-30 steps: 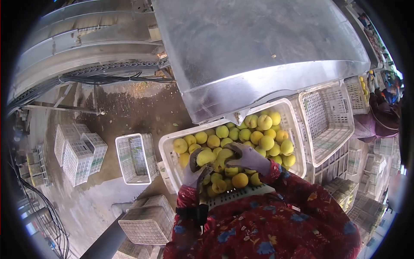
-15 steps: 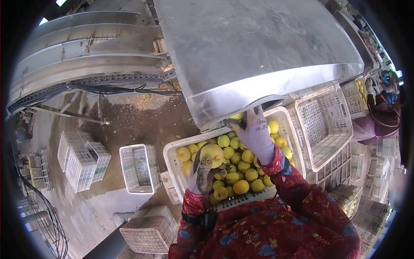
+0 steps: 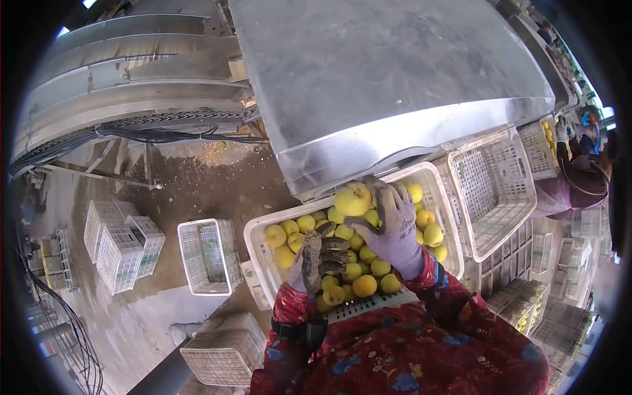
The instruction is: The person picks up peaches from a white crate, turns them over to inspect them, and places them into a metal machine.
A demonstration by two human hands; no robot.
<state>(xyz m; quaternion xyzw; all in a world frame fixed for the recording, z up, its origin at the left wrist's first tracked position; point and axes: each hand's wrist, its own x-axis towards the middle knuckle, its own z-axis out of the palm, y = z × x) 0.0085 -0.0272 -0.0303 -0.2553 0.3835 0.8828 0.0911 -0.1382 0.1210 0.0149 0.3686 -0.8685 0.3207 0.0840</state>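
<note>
A white plastic crate (image 3: 255, 245) full of yellow-green round fruit (image 3: 364, 286) lies in front of me, below the metal chute. My right hand (image 3: 390, 227), in a grey glove with dark fingers, holds a large yellow fruit (image 3: 353, 199) over the crate's upper part. Over the crate's left half is my left hand (image 3: 317, 260), in a dirty glove, its fingers apart above the fruit with nothing in them.
A large metal chute (image 3: 395, 59) stands ahead. An upright-rimmed crate (image 3: 494, 191) is on the right, near another person (image 3: 576, 181). Stacked crates (image 3: 122, 247), a single crate (image 3: 209, 257) and a tilted crate (image 3: 224, 350) stand on the floor at left. Cables run beneath metal rails.
The large fruit in my left hand is gone from it, and that hand's fingers have spread. My right hand has come back from the chute's edge and now holds a fruit.
</note>
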